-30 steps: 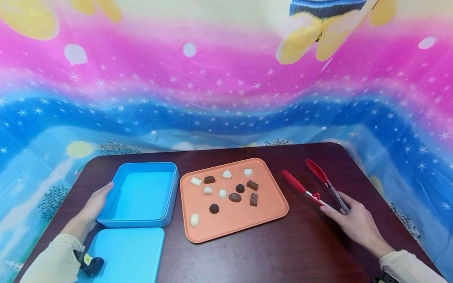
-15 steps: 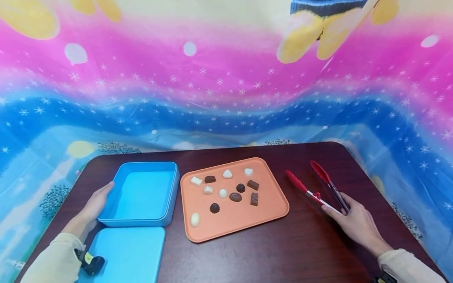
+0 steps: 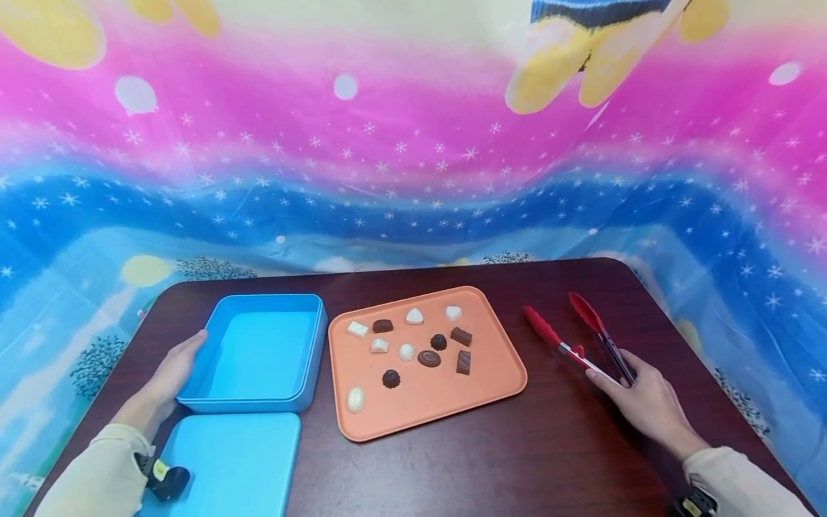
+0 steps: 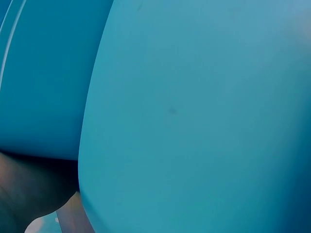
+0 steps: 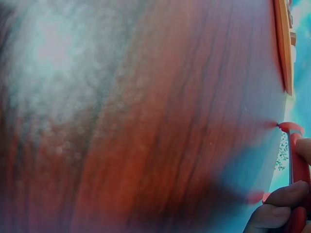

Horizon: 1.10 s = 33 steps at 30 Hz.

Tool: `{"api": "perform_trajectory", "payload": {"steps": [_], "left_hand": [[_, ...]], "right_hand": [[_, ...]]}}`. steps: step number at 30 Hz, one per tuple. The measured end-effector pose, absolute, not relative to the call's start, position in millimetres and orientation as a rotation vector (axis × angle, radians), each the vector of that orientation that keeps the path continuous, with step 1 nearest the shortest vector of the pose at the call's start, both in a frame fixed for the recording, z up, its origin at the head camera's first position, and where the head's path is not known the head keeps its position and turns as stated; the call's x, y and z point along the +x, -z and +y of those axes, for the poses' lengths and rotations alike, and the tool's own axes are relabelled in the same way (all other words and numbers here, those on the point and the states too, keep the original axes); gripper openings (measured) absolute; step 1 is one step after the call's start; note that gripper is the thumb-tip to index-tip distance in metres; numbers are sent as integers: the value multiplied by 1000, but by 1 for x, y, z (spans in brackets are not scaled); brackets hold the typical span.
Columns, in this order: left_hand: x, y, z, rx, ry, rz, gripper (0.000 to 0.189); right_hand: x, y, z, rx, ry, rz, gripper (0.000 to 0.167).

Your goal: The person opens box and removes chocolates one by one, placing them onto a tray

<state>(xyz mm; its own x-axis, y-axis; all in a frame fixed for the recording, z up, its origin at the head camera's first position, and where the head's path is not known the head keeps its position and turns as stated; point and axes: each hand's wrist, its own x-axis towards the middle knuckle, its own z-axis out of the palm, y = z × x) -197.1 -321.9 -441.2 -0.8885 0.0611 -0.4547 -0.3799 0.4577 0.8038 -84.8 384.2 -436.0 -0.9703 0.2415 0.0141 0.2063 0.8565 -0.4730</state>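
My left hand [image 3: 173, 370] lies along the left wall of a light-blue open-topped box [image 3: 315, 359], thumb at its rim. Its other fingers are mostly hidden behind the wall. Nothing lies inside the box. On the right, my right hand [image 3: 652, 402] grips metal tongs with red tips [image 3: 543, 327] between thumb and fingers. The tong arms stand spread, holding nothing, to the right of an orange tray [image 3: 426, 402]. Several chocolates lie scattered on that tray, among them a dark round one [image 3: 390, 378], a brown oval one [image 3: 429, 358] and a white oval one [image 3: 356, 400].
A flat light-blue lid [image 3: 239, 452] lies directly in front of the box, under the left wrist's camera. Everything rests on a dark wood-grain table [image 3: 491, 459] with rounded far corners. A colourful printed cloth [image 3: 388, 165] hangs behind and at both sides.
The tongs have shifted slightly to the right in the right hand's grip. My left hand, the box and the chocolates have stayed in place.
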Motion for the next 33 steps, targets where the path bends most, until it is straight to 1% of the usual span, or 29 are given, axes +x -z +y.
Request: {"api": "perform_trajectory", "payload": {"steps": [6, 12, 14, 18, 22, 28, 33], "left_hand": [[-196, 440, -321, -281, -1416, 2287, 83], [-196, 440, -320, -273, -1417, 2289, 84], [-196, 440, -320, -274, -1419, 2289, 84], [-195, 440, -321, -275, -1421, 2295, 82], [-196, 440, -319, -270, -1425, 2293, 83], [-196, 441, -319, -265, -1412, 2302, 88], [-195, 442, -322, -243, -1415, 2300, 85]], "right_hand": [[-86, 434, 386, -364, -721, -3010, 74], [-89, 427, 390, -386, -633, -3152, 102], [-91, 424, 392, -390, -600, -3198, 106], [-96, 420, 392, -367, -544, -3252, 108], [-96, 418, 392, -342, -493, -3274, 106], [-97, 417, 391, -316, -485, -3283, 84], [-99, 416, 389, -328, -501, -3299, 76]]}}
